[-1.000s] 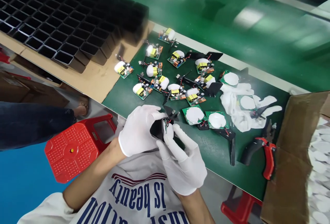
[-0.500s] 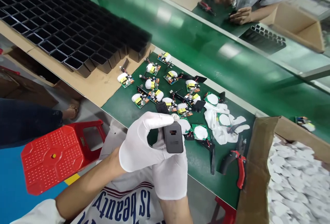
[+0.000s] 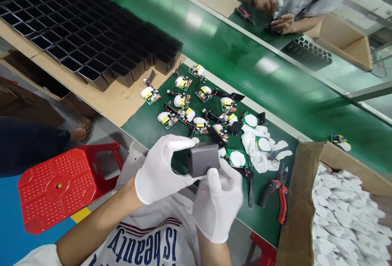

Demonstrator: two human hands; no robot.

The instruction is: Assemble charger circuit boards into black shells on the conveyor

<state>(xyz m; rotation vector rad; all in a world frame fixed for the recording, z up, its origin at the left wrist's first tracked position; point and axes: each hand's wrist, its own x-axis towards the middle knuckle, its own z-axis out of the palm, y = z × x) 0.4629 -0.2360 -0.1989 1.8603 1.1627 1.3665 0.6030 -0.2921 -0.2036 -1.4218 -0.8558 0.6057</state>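
Observation:
Between my two white-gloved hands is a dark charger casing (image 3: 203,160), lying sideways with its broad side facing up. My left hand (image 3: 163,168) grips its left end between thumb and fingers. On the right end, my right hand (image 3: 219,194) holds it with the thumb along the near side. A dark flat piece (image 3: 217,136) sticks out just beyond the casing; I cannot tell whether it is joined to it. Several small circuit boards (image 3: 168,119) with white pads and yellow tape lie on the green bench behind the hands.
Rows of open black casings (image 3: 94,70) stand on cardboard at the left. Red-handled pliers (image 3: 280,194), a white glove (image 3: 252,145) and a carton of white pads (image 3: 318,151) are at the right. A red stool (image 3: 55,188) stands below. Across the conveyor (image 3: 245,68), a co-worker's hands (image 3: 283,23) handle something.
The casing has turned from its slotted end facing me to its broad side. My right hand has moved right, from beneath the casing to its right end.

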